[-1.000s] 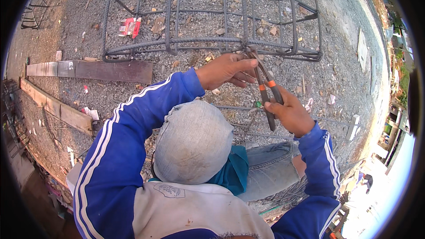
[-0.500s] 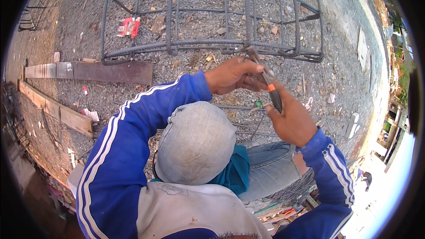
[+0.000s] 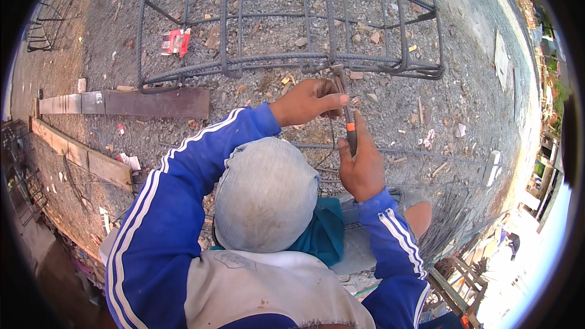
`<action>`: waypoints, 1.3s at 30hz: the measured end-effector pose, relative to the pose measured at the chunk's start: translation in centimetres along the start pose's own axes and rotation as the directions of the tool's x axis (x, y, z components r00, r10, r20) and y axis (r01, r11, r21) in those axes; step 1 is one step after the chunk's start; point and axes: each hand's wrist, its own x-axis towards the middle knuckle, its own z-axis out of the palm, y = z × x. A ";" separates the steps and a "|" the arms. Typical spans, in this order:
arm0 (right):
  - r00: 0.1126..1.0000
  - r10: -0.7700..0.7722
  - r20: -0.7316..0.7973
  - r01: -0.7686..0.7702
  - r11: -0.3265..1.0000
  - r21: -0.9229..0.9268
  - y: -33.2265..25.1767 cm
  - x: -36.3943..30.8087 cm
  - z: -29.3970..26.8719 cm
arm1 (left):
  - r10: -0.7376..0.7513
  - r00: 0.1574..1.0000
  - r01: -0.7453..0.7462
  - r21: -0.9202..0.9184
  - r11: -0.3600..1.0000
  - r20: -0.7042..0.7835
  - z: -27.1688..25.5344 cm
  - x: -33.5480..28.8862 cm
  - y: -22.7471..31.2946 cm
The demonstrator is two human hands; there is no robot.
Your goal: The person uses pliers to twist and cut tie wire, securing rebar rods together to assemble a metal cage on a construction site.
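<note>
Grey gravel (image 3: 463,94) spreads beneath the rebar cage (image 3: 274,58) (planks (image 3: 155,103) lie off left). The right hand (image 3: 364,170) is closed round pliers (image 3: 350,127) nosed up to the cage's near edge; the left hand (image 3: 304,102) curls close by, its hold unclear to me.

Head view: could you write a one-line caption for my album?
Right hand gripping pliers at the near edge of a rebar cage, left hand close by, above gravel.
</note>
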 end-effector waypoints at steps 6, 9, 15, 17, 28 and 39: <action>0.994 0.078 0.083 -0.058 0.973 -0.225 -1.9 0.3 -2.4 | 0.192 0.978 -0.123 0.522 0.844 -0.080 -0.8 -1.7 -2.1; 0.997 0.050 0.056 -0.040 0.985 -0.167 -1.7 0.0 -1.4 | 0.279 0.956 -0.259 0.191 0.947 -0.087 0.4 -0.6 -3.2; 0.965 -0.061 -0.254 0.044 0.996 -0.073 1.5 -0.3 5.4 | 0.089 0.994 -0.078 0.156 0.985 -0.065 0.3 0.0 -2.5; 0.995 0.031 -0.096 -0.033 0.999 -0.021 1.7 0.0 4.5 | 0.042 0.994 -0.003 0.363 0.932 -0.101 -0.3 -0.4 -1.5; 0.665 0.057 0.745 -0.747 0.061 0.662 0.3 -0.5 -1.6 | 0.502 0.386 -0.630 0.619 -0.470 0.774 0.4 -0.4 2.4; 0.789 -0.371 -0.489 0.301 0.928 -0.219 -7.2 0.0 -14.2 | 0.568 0.796 -0.519 0.719 0.462 0.209 3.9 3.1 9.0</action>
